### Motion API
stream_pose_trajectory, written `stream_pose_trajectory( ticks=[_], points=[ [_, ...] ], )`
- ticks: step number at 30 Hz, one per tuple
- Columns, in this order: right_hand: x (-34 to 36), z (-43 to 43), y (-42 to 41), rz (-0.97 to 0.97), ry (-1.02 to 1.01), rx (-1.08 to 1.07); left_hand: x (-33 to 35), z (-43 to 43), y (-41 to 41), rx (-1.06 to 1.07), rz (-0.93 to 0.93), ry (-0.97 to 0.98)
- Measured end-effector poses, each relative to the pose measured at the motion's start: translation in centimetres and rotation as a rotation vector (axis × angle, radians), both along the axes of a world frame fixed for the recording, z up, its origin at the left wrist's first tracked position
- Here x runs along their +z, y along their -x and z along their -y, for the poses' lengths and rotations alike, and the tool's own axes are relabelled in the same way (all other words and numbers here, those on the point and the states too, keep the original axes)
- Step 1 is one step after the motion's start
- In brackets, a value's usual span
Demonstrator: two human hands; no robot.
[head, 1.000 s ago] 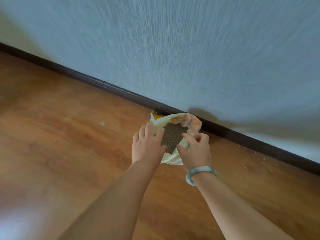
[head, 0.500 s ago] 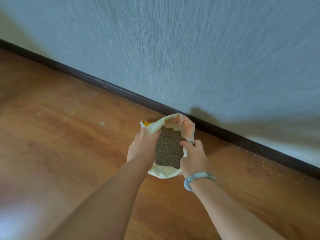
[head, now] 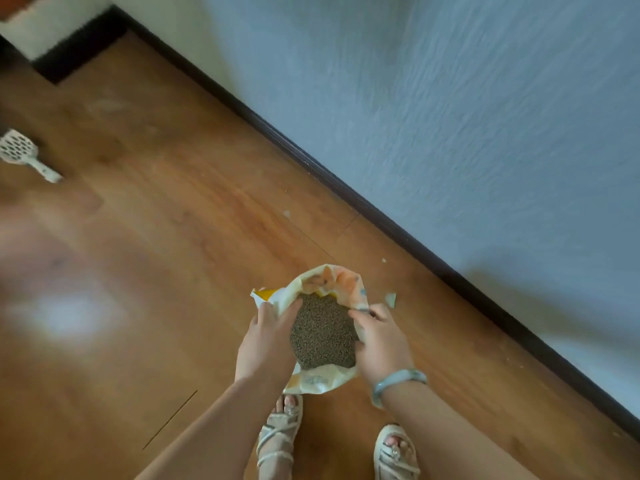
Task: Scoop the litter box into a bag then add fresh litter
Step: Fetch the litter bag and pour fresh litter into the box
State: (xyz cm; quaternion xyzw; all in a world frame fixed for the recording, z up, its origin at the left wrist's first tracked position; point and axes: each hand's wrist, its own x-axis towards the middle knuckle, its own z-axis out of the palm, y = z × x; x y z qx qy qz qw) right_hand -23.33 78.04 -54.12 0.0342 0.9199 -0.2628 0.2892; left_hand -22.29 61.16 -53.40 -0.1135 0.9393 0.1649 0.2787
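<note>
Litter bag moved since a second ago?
Yes. The litter bag, gripped by left hand and right hand, has come away from the baseboard, toward the person.

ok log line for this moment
left hand: grips cream printed litter bag rim | right hand: grips opposite rim | bag: open, grey granules visible | white slotted scoop: on wooden floor

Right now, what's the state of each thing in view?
litter bag: mouth open, gripped by both hands.
litter: inside the bag, none pouring.
left hand: grips the bag's left rim.
right hand: grips the bag's right rim.
scoop: lying on the floor, far left, untouched.
</note>
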Motion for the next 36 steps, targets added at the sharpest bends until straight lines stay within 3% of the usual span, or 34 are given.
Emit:
stream_pose_trajectory(
  ticks=[11, 21, 28, 36],
  points=[
    [11.2, 10.1, -3.0, -0.066, 0.107, 0.346, 11.5, 9.5, -9.6, 0.441, -0.133, -0.146],
    [20.5, 24.6, -5.4, -0.093, 0.194, 0.615, 19.7, 21.0, -16.9, 0.834, -0.261, -0.249],
    [22.0, 35.9, -7.1, -0.089, 0.177, 0.73, 21.0, 29.8, -20.7, 1.011, -0.401, -0.236],
    [19.9, 48.3, -7.0, -0.081, 0.201, 0.775, 19.4, 40.6, -21.0, 1.108, -0.397, -0.196]
  ],
)
